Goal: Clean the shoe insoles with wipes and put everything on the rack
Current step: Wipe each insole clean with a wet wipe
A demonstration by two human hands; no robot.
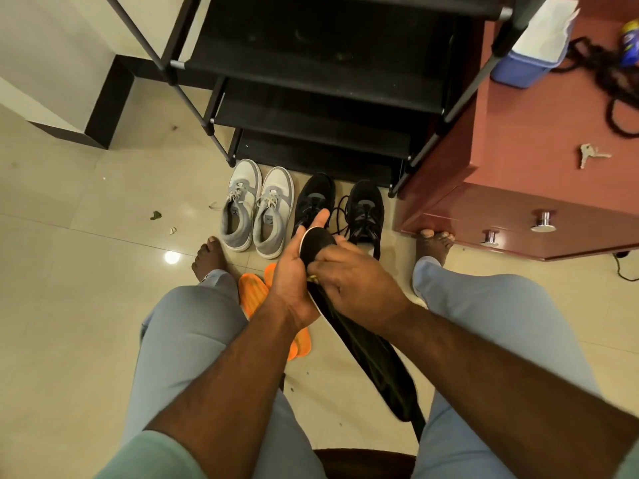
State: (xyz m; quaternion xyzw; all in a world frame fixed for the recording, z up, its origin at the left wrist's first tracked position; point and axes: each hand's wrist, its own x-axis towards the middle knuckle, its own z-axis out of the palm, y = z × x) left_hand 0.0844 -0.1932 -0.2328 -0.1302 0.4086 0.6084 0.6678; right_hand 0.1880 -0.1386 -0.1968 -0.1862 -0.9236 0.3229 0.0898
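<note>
A black insole (pixel 320 240) is held above the floor between the knees of a seated person. It is cradled from below by the left hand (pixel 294 271), whose fingers are stretched nearly straight along its underside, the tips reaching past its rounded end. The right hand (pixel 349 274) is laid over the top of the insole with its fingers curled down onto it; whether a wipe is pinched beneath them cannot be told, though a small yellowish scrap is seen at the fingertips. A dark cloth-like length (pixel 377 361) is seen hanging from under the right hand toward the stool. Two orange insoles (pixel 254 293) are lying on the tiled floor (pixel 86 271) under the left forearm. A pair of grey-and-white sneakers (pixel 257 209) and a pair of black sneakers (pixel 349 209) are set side by side just in front of the black shoe rack (pixel 311 108). A blue wipes box (pixel 529 60) with a white sheet sticking out is placed on the reddish wooden cabinet (pixel 539 140), near some keys (pixel 591 154).
</note>
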